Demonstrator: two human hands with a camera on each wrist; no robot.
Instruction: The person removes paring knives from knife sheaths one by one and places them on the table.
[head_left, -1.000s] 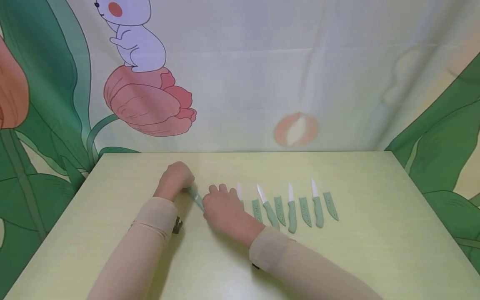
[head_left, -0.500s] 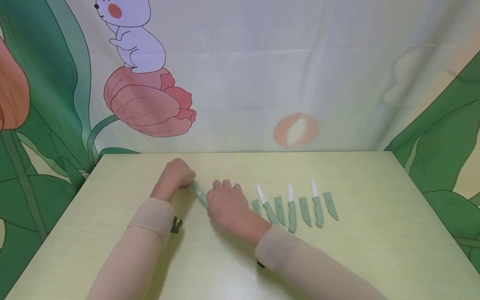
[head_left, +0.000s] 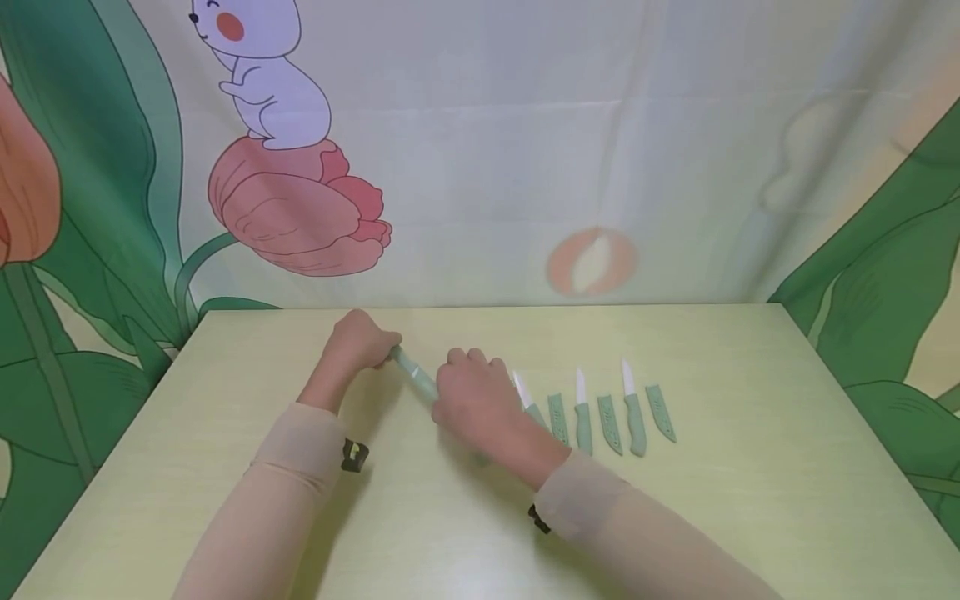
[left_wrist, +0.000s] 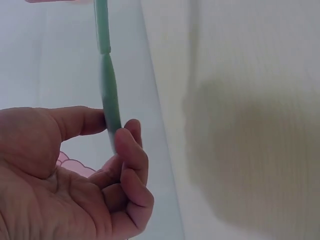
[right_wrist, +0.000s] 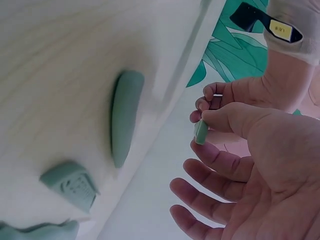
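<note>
Between my two hands a small green-handled knife (head_left: pixel 420 381) is held slantwise above the table, its blade hidden in a green sheath (left_wrist: pixel 102 27). My left hand (head_left: pixel 360 342) pinches the handle end between thumb and fingers, as the left wrist view shows. At the other end, the thumb and index finger of my right hand (head_left: pixel 480 400) pinch the sheath, its other fingers spread apart. Under that hand a green handle (right_wrist: pixel 127 119) and a sheath (right_wrist: pixel 72 185) lie on the table, mostly hidden in the head view.
To the right lie several bare knives (head_left: pixel 634 425) with white blades, alternating with green sheaths (head_left: pixel 662 414) in a row. The pale table (head_left: pixel 750 500) ends at a printed curtain (head_left: pixel 480 167) behind.
Both hands have moved up and to the right with the sheathed knife between them. My right hand now covers more of the row's left end.
</note>
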